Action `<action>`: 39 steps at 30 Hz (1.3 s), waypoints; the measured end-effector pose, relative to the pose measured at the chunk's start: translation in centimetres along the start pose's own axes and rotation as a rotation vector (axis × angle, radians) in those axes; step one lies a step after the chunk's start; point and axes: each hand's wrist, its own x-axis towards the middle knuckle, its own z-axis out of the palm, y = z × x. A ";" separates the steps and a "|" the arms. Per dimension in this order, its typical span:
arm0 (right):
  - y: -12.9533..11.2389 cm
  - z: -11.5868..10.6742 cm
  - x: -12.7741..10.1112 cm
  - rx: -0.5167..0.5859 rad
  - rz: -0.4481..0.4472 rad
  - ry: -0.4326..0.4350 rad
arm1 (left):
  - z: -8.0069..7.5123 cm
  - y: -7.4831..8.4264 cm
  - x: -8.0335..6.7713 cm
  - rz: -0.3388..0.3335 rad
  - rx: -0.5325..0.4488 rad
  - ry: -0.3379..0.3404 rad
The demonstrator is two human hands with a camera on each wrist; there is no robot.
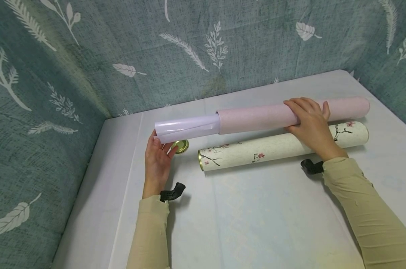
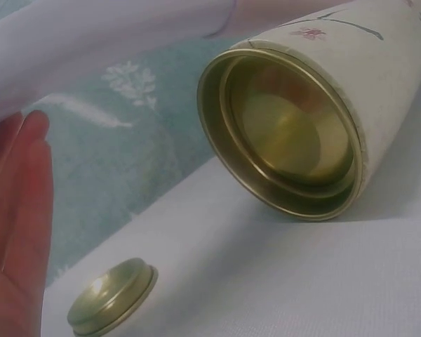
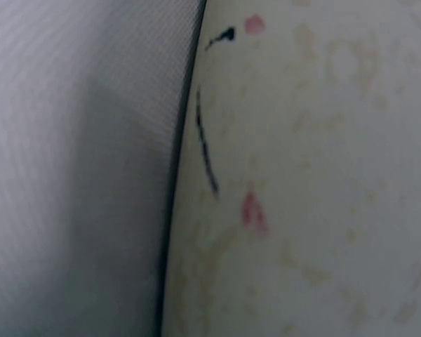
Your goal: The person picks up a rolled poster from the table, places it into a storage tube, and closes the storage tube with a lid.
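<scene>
A pink paper roll lies at a slant, with a glossy white rolled sheet sticking out of its left end. My right hand grips the pink roll right of its middle, fingers over the top and thumb on the near side. At the white sheet's far left end is my left hand, palm turned up. In the left wrist view its straight fingers reach the sheet's underside. Just in front lies a cream tube with a blossom print, its gold-rimmed left end showing a recessed mouth.
A round gold lid lies on the white tabletop, beside my left fingers. Green leaf-patterned cloth hangs close behind the table and at both sides. A black wrist mount sits at each sleeve cuff.
</scene>
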 end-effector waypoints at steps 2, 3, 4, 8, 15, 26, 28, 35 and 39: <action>0.0 0.0 0.0 0.000 0.003 -0.004 | 0.0 0.0 0.0 -0.003 0.005 -0.005; 0.0 0.0 0.0 -0.001 0.004 -0.006 | 0.0 0.0 0.0 -0.004 0.005 -0.007; 0.0 0.0 0.0 0.000 0.006 -0.008 | 0.0 -0.1 0.0 -0.005 0.006 -0.009; 0.0 0.0 0.0 -0.001 0.008 -0.013 | 0.0 -0.2 0.0 -0.002 -0.005 -0.007; -0.1 0.0 0.0 0.003 0.009 -0.016 | 0.1 -0.2 0.0 -0.006 -0.025 -0.006; -0.1 -0.1 -0.1 0.000 0.012 -0.013 | 0.3 -0.2 0.1 -0.010 -0.002 -0.007; -0.1 -0.1 -0.1 0.001 0.011 -0.012 | 0.3 -0.2 0.1 -0.012 -0.004 -0.005; -0.1 -0.1 0.0 0.001 0.003 -0.004 | 0.5 -0.1 0.0 -0.008 -0.005 -0.012; -0.1 -0.1 0.0 0.001 0.002 -0.005 | 0.5 -0.2 0.0 -0.009 0.001 -0.013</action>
